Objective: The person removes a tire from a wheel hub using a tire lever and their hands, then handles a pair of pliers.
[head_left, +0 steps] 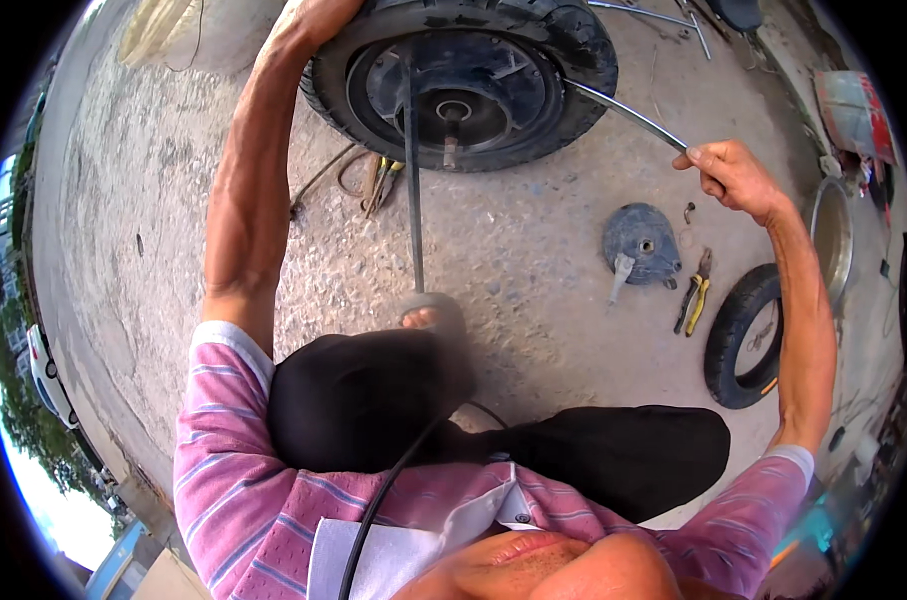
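A black motor wheel with its tyre (pixel 574 120) is tilted up at the top of the view, showing its dark hub (pixel 384 90) and a short axle. My left hand (pixel 324 12) presses on the tyre's upper left; its fingers are out of sight. My right hand (pixel 729 178) is closed round the outer end of a thin metal tyre lever (pixel 629 112), whose other end goes in between tyre and rim on the right. A second flat bar (pixel 414 200) runs from the wheel's upper rim down across the hub to my foot (pixel 424 316).
Pliers (pixel 382 185) lie below the wheel. To the right are a round brake plate (pixel 636 243), yellow-handled pliers (pixel 696 300), a small tyre (pixel 724 340), a large metal rim or basin (pixel 834 235) and a red-and-white bucket (pixel 854 115). A cross-shaped wrench (pixel 689 22) lies behind.
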`<state>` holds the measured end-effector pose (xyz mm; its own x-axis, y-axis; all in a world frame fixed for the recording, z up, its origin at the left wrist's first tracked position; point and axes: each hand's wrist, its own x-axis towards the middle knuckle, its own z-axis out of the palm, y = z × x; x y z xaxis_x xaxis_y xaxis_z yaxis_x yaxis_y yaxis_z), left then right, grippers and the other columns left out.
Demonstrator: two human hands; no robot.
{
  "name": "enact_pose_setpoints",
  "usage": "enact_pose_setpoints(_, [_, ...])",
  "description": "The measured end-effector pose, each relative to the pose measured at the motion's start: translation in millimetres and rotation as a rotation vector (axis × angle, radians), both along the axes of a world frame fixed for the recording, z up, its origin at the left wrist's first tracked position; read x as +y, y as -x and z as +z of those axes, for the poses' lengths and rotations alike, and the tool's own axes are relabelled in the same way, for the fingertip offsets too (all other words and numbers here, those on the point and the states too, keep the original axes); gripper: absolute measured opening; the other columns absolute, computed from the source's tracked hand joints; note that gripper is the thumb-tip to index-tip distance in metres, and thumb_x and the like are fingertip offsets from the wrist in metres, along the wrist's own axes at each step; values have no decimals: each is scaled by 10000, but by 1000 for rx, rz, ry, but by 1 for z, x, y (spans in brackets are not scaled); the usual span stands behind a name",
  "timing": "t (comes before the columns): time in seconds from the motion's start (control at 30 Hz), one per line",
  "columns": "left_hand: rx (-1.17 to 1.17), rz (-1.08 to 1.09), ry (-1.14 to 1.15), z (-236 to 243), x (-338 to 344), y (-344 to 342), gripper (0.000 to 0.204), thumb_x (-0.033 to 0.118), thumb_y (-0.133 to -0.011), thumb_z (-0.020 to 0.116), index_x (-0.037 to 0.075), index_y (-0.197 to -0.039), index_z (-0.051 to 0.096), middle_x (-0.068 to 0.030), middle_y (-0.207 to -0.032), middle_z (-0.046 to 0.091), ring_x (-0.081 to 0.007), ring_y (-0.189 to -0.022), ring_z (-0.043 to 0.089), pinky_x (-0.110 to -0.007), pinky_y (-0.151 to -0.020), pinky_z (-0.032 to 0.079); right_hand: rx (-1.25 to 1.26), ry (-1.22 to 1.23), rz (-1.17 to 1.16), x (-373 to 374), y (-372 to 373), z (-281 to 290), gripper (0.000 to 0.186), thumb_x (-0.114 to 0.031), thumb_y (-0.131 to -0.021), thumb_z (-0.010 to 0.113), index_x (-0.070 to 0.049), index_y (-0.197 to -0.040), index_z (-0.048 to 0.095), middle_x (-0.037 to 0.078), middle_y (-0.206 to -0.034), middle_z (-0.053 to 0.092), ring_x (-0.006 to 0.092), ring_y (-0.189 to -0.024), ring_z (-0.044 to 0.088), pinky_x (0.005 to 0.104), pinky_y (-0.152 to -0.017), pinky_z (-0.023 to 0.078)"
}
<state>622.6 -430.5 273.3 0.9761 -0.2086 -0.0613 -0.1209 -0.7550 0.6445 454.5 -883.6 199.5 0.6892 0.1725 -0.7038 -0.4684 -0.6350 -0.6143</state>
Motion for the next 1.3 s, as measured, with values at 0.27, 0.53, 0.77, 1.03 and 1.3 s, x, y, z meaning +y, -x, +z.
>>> enact_pose_setpoints(0.27, [-48,23,-22,0,9,6,590,537,-1017,525,-7,-1095,740,-120,-894,719,-205,-854,635,-366,-808,488,57,-103,-355,77,55,9,501,-424,-1086,525,33,-1235,664,-80,-626,392,27,-458,285,226,-408,206])
enact_pose_setpoints(0.53, [-22,6,-56,11,1,11,568,521,-1017,530,0,-1092,741,-114,-924,727,-197,-886,640,-366,-824,494,145,-171,-413,82,48,22,532,-444,-1081,532,36,-1290,626,-77,-662,410,19,-483,290,228,-407,199])
enact_pose_setpoints(0.77, [-58,-1,-20,11,-4,28,576,535,-1002,538,2,-1072,743,-166,-918,727,-246,-890,658,-386,-839,496,282,-794,-1036,273,95,-12,378,-434,-1099,482,-68,-1185,513,64,-829,488,135,-507,410,312,-451,368])
enact_pose_setpoints(1.03, [-69,21,162,-38,8,-7,595,525,-1036,517,-9,-1190,729,-154,-1018,752,-220,-978,665,-383,-924,490,24,-398,-751,167,111,-74,514,-524,-1093,457,-59,-1222,636,-26,-739,464,73,-544,400,261,-487,356])
enact_pose_setpoints(1.3, [-58,121,10,-5,32,5,571,512,-1023,545,-7,-1159,741,-145,-1013,752,-214,-960,659,-375,-912,488,113,-158,-296,63,4,16,567,-520,-1091,462,13,-1172,638,-85,-621,329,31,-448,266,235,-389,207])
